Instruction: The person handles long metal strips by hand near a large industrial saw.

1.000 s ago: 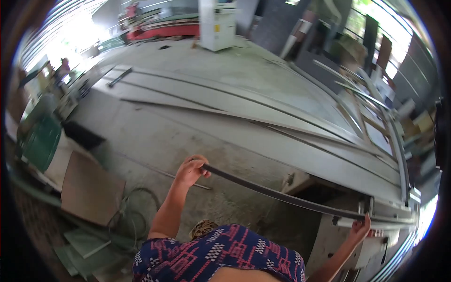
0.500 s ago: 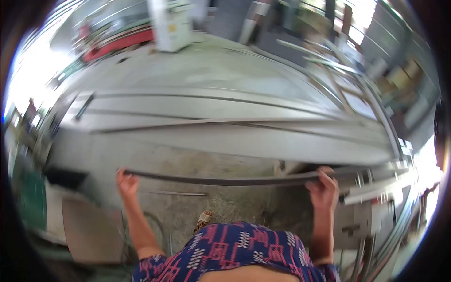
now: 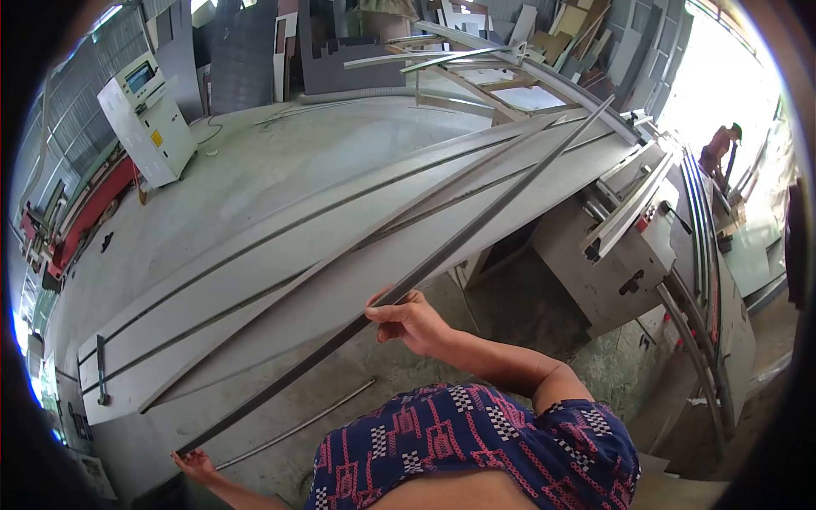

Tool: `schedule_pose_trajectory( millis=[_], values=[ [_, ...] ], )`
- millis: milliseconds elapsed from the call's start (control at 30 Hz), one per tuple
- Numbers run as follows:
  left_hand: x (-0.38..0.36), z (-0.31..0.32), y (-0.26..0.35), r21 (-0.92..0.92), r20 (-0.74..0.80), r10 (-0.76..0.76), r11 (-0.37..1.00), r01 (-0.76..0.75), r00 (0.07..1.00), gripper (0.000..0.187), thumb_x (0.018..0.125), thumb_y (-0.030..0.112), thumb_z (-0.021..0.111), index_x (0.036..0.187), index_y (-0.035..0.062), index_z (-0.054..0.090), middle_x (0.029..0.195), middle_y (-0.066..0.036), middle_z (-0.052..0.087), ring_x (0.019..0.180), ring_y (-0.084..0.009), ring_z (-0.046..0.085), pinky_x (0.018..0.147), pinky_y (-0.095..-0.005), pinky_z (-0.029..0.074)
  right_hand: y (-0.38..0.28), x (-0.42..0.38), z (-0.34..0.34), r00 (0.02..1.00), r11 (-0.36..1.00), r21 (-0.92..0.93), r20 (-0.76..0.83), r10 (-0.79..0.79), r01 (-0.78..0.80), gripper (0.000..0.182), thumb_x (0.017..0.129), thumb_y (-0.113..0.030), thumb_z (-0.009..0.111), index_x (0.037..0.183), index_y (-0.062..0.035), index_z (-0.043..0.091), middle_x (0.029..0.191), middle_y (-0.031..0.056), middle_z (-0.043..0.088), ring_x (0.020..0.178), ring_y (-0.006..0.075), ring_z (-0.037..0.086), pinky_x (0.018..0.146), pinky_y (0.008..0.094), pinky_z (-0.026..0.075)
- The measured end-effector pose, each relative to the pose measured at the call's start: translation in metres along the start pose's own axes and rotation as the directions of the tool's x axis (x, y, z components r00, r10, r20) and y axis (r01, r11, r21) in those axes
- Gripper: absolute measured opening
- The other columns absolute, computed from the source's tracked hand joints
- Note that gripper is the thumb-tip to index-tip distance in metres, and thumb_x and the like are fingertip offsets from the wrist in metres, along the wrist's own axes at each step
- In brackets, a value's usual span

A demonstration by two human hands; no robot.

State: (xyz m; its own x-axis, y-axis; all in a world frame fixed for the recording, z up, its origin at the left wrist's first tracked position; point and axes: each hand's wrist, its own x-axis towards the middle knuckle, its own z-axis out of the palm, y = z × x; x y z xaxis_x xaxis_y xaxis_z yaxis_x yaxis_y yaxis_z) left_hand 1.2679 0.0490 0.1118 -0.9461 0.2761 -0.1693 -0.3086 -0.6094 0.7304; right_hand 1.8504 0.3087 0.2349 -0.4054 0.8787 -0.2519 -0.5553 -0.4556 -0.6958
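A long dark strip [image 3: 442, 252] runs diagonally from the lower left to the upper right, above a large grey panel [image 3: 314, 319]. My left hand [image 3: 197, 466] pinches its near end at the lower left. Around its middle my right hand [image 3: 406, 321] is closed, thumb and fingers on either side. A second, lighter strip [image 3: 280, 296] lies across the grey panel, which has long dark grooves. Below the held strip, a thin metal rod [image 3: 297, 432] is on the floor.
A white control cabinet [image 3: 153, 123] stands at the back left near a red machine [image 3: 89, 208]. A wooden frame [image 3: 501, 83] is at the panel's far end. Machine parts [image 3: 608, 246] and long profiles [image 3: 701, 246] are on the right. Another person [image 3: 721, 153] is far right.
The view has turned to the right. The strip, level across the view before, now slants, with my left hand lower and my right hand nearer the strip's middle.
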Motion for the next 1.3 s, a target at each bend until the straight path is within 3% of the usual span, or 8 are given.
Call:
schedule_pose_trajectory(
  millis=[300,533,733,767,833,933,1100,1300],
  values=[
    [0.001,0.021,0.011,0.114,-0.067,0.039,0.993,-0.031,0.997,0.022,0.080,0.032,0.071,0.086,0.0167,0.057,0.054,0.004,0.050,0.047,-0.0098,0.047,0.045,-0.0234,0.041,0.030,0.033,-0.012,0.984,0.986,-0.025,-0.061,0.165,-0.167,0.014,0.080,-0.010,0.069,0.090,-0.0045,0.061,0.076,0.0053,0.062,0.052,0.0147,0.057,0.050,0.0294,0.051],
    [0.026,-0.001,-0.009,0.278,-0.090,-0.122,0.950,0.143,0.988,0.022,0.080,0.036,0.069,0.085,0.0179,0.057,0.056,0.002,0.056,0.049,-0.0111,0.055,0.042,-0.0213,0.043,0.050,0.072,-0.036,0.963,0.974,-0.010,-0.151,0.224,-0.228,0.016,0.079,-0.013,0.070,0.085,-0.0016,0.061,0.076,0.0098,0.064,0.051,0.0147,0.055,0.053,0.0310,0.050],
    [0.029,-0.003,-0.034,0.329,-0.080,-0.155,0.929,0.172,0.985,0.032,0.081,0.038,0.067,0.104,0.0191,0.054,0.066,-0.001,0.058,0.049,-0.0129,0.054,0.040,-0.0227,0.042,0.063,0.091,-0.056,0.912,0.943,-0.050,-0.276,0.304,-0.330,0.017,0.079,-0.018,0.070,0.083,-0.0037,0.061,0.075,0.0121,0.064,0.052,0.0150,0.054,0.051,0.0310,0.048],
    [0.040,-0.004,-0.037,0.301,-0.209,-0.164,0.927,0.223,0.964,0.033,0.081,0.038,0.067,0.105,0.0194,0.054,0.066,-0.001,0.056,0.049,-0.0140,0.054,0.040,-0.0244,0.042,0.067,0.097,-0.058,0.909,0.942,-0.041,-0.281,0.308,-0.332,0.018,0.079,-0.018,0.070,0.085,-0.0039,0.060,0.076,0.0134,0.063,0.051,0.0148,0.052,0.049,0.0306,0.048],
    [0.043,-0.004,-0.046,0.179,-0.067,-0.223,0.956,0.232,0.972,0.026,0.082,0.035,0.067,0.097,0.0178,0.056,0.066,-0.002,0.053,0.049,-0.0157,0.053,0.044,-0.0262,0.044,0.063,0.104,-0.056,0.892,0.930,-0.045,-0.303,0.336,-0.365,0.024,0.079,-0.020,0.070,0.092,-0.0046,0.057,0.080,0.0171,0.062,0.048,0.0134,0.047,0.047,0.0291,0.045],
    [0.041,0.022,-0.056,0.119,-0.118,-0.218,0.965,0.232,0.969,0.027,0.080,0.035,0.069,0.081,0.0130,0.053,0.061,-0.005,0.054,0.051,-0.0182,0.055,0.045,-0.0279,0.047,0.062,0.129,-0.074,0.858,0.890,-0.044,-0.291,0.423,-0.454,0.026,0.080,-0.024,0.070,0.089,-0.0059,0.054,0.079,0.0180,0.060,0.048,0.0137,0.047,0.047,0.0290,0.045],
    [0.002,0.061,-0.060,0.238,-0.183,-0.097,0.961,0.140,0.978,0.028,0.082,0.030,0.068,0.084,0.0080,0.051,0.067,-0.005,0.054,0.057,-0.0188,0.058,0.047,-0.0306,0.049,0.051,0.128,-0.066,0.895,0.859,-0.275,-0.248,0.371,-0.433,0.038,0.086,-0.037,0.060,0.097,-0.0020,0.050,0.078,0.0172,0.062,0.050,0.0152,0.054,0.048,0.0335,0.049],
    [0.008,0.080,-0.064,0.202,-0.152,-0.143,0.964,0.172,0.978,0.023,0.083,0.020,0.065,0.090,0.0033,0.051,0.073,-0.007,0.054,0.060,-0.0215,0.059,0.051,-0.0329,0.052,0.045,0.124,-0.056,0.925,0.817,-0.434,-0.168,0.341,-0.380,0.045,0.089,-0.039,0.055,0.106,0.0014,0.047,0.077,0.0180,0.062,0.049,0.0163,0.057,0.047,0.0351,0.051]
  ],
)
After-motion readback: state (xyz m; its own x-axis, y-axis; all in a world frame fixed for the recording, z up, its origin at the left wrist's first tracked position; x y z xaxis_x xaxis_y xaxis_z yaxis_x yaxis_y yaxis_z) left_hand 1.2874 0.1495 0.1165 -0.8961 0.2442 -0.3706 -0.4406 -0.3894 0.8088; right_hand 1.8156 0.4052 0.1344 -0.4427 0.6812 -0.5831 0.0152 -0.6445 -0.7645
